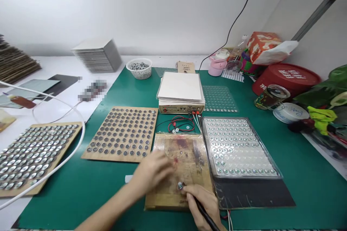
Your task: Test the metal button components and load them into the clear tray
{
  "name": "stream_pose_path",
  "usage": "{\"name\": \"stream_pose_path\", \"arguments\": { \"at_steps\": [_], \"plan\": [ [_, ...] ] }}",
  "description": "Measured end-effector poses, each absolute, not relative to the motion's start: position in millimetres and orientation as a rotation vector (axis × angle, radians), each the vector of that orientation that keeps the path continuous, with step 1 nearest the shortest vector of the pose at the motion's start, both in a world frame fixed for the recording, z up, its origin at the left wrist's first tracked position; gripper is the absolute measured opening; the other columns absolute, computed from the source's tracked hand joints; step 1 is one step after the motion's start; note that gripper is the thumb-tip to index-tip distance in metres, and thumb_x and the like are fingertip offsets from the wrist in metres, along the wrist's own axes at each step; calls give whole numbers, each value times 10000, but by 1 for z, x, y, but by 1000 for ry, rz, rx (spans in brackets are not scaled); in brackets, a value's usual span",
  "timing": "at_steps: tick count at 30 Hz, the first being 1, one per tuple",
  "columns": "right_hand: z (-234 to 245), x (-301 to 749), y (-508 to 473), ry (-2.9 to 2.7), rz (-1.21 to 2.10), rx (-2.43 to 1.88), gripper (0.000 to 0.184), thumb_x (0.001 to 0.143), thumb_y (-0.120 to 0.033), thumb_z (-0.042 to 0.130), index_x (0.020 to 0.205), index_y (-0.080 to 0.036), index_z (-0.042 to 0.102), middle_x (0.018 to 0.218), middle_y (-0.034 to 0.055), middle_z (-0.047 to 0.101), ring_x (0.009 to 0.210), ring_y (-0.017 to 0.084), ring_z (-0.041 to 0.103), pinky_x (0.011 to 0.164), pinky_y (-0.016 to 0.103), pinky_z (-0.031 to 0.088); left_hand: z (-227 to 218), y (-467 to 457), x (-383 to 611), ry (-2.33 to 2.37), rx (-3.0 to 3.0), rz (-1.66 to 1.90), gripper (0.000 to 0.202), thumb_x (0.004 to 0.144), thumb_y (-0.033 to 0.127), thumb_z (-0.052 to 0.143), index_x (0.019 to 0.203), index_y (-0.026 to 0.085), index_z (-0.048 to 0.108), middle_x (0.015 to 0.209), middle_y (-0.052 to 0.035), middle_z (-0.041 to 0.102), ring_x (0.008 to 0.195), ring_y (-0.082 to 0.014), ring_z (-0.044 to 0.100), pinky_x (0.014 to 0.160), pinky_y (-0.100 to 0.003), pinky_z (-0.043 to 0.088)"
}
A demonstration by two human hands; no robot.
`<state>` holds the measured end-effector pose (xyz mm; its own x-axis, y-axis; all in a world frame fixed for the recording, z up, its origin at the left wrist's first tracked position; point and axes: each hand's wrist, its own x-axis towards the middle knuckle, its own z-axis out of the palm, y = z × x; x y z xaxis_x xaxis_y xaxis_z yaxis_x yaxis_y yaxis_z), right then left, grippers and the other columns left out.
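My right hand (204, 204) is closed around a black pen-shaped tool (207, 217) at the near edge of a worn, stained brown board (193, 173). By its fingertips a small round silver part (180, 186) with a greenish centre sits on the board. Whether the tool touches that part is hidden by the fingers. Over the board's left side hovers my left hand (155, 169), its fingers smeared by motion, so I cannot make out anything in them. A small dark stud (181, 152) shows higher up on the board.
Left of the board lies a wooden panel (123, 154) with rows of dark discs. To the right, a clear tray (244, 153) holds round silver parts. Behind stands an instrument (173, 109) with wires. A white basket (142, 74) and another disc panel (45, 178) are further left.
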<state>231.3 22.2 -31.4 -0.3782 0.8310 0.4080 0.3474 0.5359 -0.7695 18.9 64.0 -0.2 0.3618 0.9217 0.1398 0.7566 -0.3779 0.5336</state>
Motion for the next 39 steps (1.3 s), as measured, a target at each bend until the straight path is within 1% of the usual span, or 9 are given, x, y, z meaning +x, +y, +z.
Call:
{"name": "stream_pose_path", "arguments": {
  "at_steps": [2,4,10,14,20,26,33,36,39],
  "plan": [
    [-37,229,21,-2025,530,-818,341,882,-47,426,1144,-174,603,956,100,721,870,205,682,760,294,552,8,105,-7,1723,2185,646,194,894,321,528,814,218,671,835,-26,648,822,-183,563,749,-287,452],
    [-40,223,19,-2128,316,-776,357,892,-41,401,1169,-142,603,993,140,713,950,253,657,814,367,556,9,147,-29,1954,2100,714,268,903,347,464,873,202,688,892,-63,645,853,-213,566,777,-316,440],
    [-23,224,23,-2183,335,-899,334,905,-52,315,939,-149,633,771,101,635,709,206,592,612,297,543,-14,207,-48,2152,1975,730,358,848,373,438,914,159,716,846,-92,598,779,-239,574,668,-301,399],
    [-3,273,59,-1985,184,-1133,282,891,-48,372,1012,-173,594,879,95,634,805,207,613,682,300,528,-20,208,-52,2157,1896,724,376,823,414,448,908,159,712,879,-97,622,785,-236,585,629,-290,392],
    [4,341,110,-1967,98,-1524,186,926,-144,408,975,-164,586,861,79,630,807,224,602,690,323,490,-3,223,-51,2133,1688,739,307,756,433,516,734,147,626,602,-54,616,566,-202,567,490,-265,359],
    [-9,342,106,-2079,40,-1504,246,946,-179,387,992,-155,627,843,106,651,824,267,581,694,369,464,13,151,-14,1862,1753,749,198,773,377,555,767,189,617,751,-32,678,705,-188,615,617,-264,465],
    [-5,348,110,-2058,-47,-1532,275,962,-294,414,1021,-146,639,911,131,670,885,290,610,775,425,488,-19,20,46,1402,2099,656,135,889,256,550,788,203,621,763,-29,631,729,-177,571,627,-268,475],
    [4,330,96,-1802,111,-1544,265,943,-310,477,1125,-162,600,993,121,694,922,266,652,805,392,511,-26,7,52,1482,2120,698,100,900,288,557,890,209,616,806,-44,601,758,-189,550,611,-270,471],
    [7,291,68,-1775,660,-1385,171,893,-260,539,1025,-207,633,863,50,722,753,188,693,659,261,539,-28,7,52,1515,2123,730,111,913,284,537,881,205,608,805,-46,586,760,-185,538,613,-269,469]
  ]
}}
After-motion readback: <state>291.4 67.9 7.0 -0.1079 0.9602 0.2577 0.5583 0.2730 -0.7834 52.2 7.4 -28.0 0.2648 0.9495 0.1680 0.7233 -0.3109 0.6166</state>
